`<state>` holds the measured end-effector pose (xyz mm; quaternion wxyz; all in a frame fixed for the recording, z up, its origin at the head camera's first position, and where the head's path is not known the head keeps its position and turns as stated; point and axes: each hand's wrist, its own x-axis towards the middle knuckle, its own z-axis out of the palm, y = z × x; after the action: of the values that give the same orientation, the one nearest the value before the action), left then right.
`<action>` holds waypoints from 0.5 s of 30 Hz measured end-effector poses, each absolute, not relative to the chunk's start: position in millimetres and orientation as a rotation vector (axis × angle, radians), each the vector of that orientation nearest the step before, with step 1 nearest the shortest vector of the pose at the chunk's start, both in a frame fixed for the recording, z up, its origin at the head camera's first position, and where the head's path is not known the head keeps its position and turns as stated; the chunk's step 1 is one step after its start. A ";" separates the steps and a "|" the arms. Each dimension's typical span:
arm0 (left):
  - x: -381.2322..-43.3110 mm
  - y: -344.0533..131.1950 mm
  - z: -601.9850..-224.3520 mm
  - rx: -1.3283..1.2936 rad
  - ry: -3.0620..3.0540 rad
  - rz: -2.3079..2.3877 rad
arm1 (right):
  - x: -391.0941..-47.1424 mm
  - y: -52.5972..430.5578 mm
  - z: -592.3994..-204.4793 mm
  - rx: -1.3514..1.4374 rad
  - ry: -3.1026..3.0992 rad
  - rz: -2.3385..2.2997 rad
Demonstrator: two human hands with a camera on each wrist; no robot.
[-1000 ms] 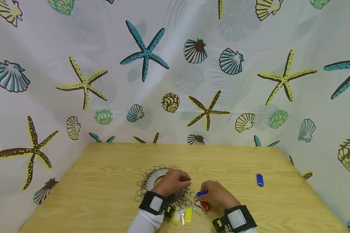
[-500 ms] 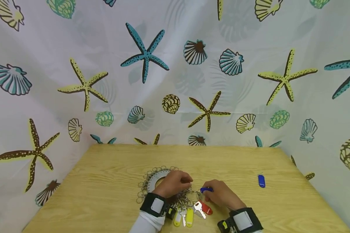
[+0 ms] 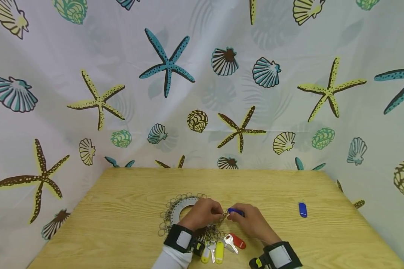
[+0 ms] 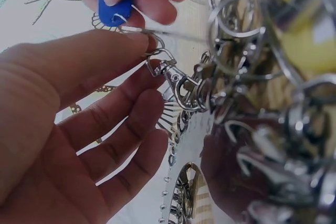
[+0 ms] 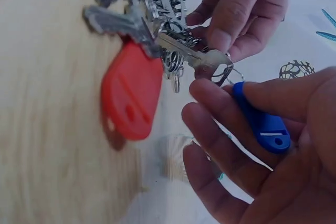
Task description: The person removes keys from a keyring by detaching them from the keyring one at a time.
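Note:
In the head view, my right hand (image 3: 254,218) pinches a blue key tag (image 5: 262,121) between thumb and forefinger. A silver key (image 5: 210,64) hangs from the tag's wire loop, between the two hands. My left hand (image 3: 203,213) meets it from the left, thumb and forefinger pinching a small split ring on a metal swivel clasp (image 4: 173,80). That clasp is linked to a flat grey ring-shaped holder (image 3: 176,213) fringed with several clasps and split rings. The left hand and wrist hide part of the holder. Whether key and split ring are joined cannot be made out.
Below the hands lie a red key tag (image 3: 237,241) with a key (image 3: 230,243) and yellow tags (image 3: 219,253) with keys. Another blue tag (image 3: 302,210) lies at the right of the wooden table (image 3: 128,216). A patterned curtain (image 3: 202,93) encloses the back and sides.
My right hand has moved up and left with the blue tag and its key, reaching the left hand's fingertips. The red tag and its key are now uncovered. The left hand has barely moved.

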<state>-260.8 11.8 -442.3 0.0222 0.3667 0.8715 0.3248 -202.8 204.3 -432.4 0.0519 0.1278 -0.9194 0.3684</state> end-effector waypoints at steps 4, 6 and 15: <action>-261.2 11.3 -442.2 1.138 2.735 1.000 | -201.8 202.5 -435.6 0.394 -2.816 1.104; -261.0 10.9 -441.3 1.146 2.746 0.995 | -201.4 201.4 -437.7 0.428 -2.827 1.115; -259.8 11.3 -439.7 1.169 2.751 1.000 | -199.2 188.9 -444.0 0.373 -2.798 1.041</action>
<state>-259.8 11.3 -439.7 -0.0051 0.3708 0.8729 0.3172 -199.2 188.9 -444.0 0.0667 0.1236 -0.9280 0.3452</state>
